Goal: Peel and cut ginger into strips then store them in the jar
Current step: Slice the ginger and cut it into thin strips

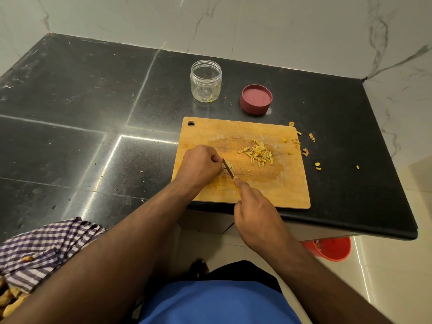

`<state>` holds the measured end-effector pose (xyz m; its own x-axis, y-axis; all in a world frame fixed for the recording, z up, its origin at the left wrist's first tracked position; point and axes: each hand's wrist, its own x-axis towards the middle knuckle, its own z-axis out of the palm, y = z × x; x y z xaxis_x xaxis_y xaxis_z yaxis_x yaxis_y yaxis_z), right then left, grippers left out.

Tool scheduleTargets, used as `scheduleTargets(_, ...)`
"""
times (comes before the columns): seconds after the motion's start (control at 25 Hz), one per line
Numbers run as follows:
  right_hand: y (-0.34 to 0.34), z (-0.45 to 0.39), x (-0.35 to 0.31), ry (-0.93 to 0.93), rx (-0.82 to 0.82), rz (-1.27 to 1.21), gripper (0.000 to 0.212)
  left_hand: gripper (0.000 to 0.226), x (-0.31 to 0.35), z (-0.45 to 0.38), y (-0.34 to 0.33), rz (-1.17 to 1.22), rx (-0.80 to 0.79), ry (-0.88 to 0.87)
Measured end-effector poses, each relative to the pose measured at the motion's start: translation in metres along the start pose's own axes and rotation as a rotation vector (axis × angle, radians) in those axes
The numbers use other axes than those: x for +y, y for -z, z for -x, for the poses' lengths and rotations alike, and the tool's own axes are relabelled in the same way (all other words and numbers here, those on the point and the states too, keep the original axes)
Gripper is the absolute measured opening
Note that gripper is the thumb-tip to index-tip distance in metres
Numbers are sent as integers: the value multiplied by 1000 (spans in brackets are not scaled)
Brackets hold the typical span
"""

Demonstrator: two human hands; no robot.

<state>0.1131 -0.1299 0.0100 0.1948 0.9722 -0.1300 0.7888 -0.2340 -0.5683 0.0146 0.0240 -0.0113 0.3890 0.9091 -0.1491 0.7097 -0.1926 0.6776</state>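
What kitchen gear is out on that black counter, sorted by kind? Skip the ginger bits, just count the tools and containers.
Clear plastic jar, lid off: 1
Round maroon plastic lid, beside the jar: 1
Rectangular wooden cutting board: 1
Small knife, gripped by the right hand: 1
Purple-and-white checked cloth: 1
Total: 5

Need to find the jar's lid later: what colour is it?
The lid is dull maroon-red, lying beside the clear jar on the black counter; the head view shows it.
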Motion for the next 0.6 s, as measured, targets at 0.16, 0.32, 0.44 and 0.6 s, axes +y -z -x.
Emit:
scheduleTargets(0.16,-1,12,1,7,-3,42,53,4,1,0,-1,-2,3,8)
scheduleTargets(0.32,4,32,4,41,16,10,53,5,-1,0,-2,-3,-3,14)
scheduleTargets(0.44,7,26,2,43,59,-23,51,7,0,0,0,-17,-12,3)
scheduleTargets(0.6,4,10,-1,5,11,-24,52,10,0,1,-1,-21,2,5)
